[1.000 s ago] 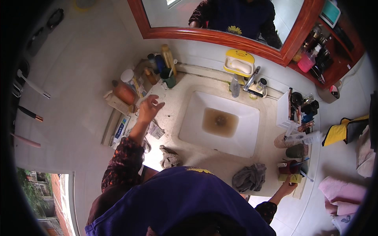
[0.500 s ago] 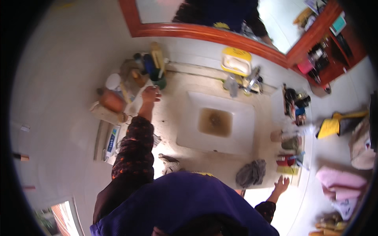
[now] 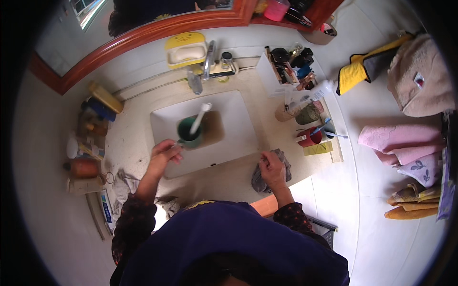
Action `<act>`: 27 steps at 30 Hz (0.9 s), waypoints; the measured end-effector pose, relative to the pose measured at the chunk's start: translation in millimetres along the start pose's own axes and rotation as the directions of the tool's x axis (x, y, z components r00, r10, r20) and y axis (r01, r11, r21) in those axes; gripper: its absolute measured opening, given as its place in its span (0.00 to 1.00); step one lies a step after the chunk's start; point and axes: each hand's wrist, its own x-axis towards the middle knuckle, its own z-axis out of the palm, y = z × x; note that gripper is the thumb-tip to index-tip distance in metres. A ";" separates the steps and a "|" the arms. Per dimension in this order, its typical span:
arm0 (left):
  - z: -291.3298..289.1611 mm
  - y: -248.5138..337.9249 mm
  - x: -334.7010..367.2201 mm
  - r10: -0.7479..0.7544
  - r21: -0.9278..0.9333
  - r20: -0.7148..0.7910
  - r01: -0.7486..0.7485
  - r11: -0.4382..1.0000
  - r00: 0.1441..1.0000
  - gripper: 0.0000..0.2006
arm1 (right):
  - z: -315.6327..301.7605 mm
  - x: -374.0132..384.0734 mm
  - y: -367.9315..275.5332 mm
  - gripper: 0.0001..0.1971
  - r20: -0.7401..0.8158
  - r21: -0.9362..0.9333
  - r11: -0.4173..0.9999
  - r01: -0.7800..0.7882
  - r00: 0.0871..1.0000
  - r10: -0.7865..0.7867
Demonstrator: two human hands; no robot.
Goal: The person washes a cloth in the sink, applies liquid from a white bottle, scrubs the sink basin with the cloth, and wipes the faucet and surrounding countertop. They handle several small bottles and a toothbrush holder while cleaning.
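Note:
My left hand is closed on the handle of a green cup, held over the near left part of the white sink. A white-handled brush, its lower end hidden, stands tilted in the cup. Brownish water lies in the sink's bottom. My right hand, its fingers loosely bent and a little apart, is over a crumpled grey cloth at the counter's front edge. Nothing shows in that hand; whether it touches the cloth is unclear.
Behind the sink are a faucet, a clear bottle and a yellow soap dish. Bottles line the left side. A red cup, toothbrushes and an organizer stand right. Towels hang on the right wall.
The green cup has moved from the counter's left end to over the sink in my left hand. My right hand has moved in over the grey cloth. The view has turned right.

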 end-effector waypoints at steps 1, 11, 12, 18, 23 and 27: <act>23.3 2.4 13.6 0.007 0.001 0.061 -0.007 1.000 0.998 0.06 | -1.8 -0.5 -0.6 0.14 0.015 0.036 0.999 -0.016 1.000 0.016; 208.9 -24.3 164.6 -0.036 -0.051 0.216 0.048 0.998 0.976 0.07 | -26.9 -28.3 34.9 0.12 -0.071 0.163 0.986 -0.039 0.996 0.051; 221.2 -33.7 175.8 -0.034 -0.082 0.214 0.053 0.995 0.976 0.07 | -27.4 -28.5 35.6 0.11 -0.067 0.166 0.985 -0.037 0.997 0.049; 282.5 -58.8 208.6 -0.034 -0.003 0.213 0.036 0.999 0.976 0.06 | -31.1 -19.1 37.7 0.10 -0.048 0.200 0.979 -0.039 0.998 0.049; 326.1 -76.5 227.8 0.005 -0.038 0.228 0.004 0.999 0.974 0.06 | -24.0 -19.5 48.7 0.08 -0.052 0.149 0.989 0.004 0.999 0.004; 330.6 -87.1 224.9 0.234 0.232 0.049 -0.239 0.943 0.971 0.11 | -24.5 -14.9 46.5 0.07 -0.008 0.131 0.991 0.025 1.000 -0.024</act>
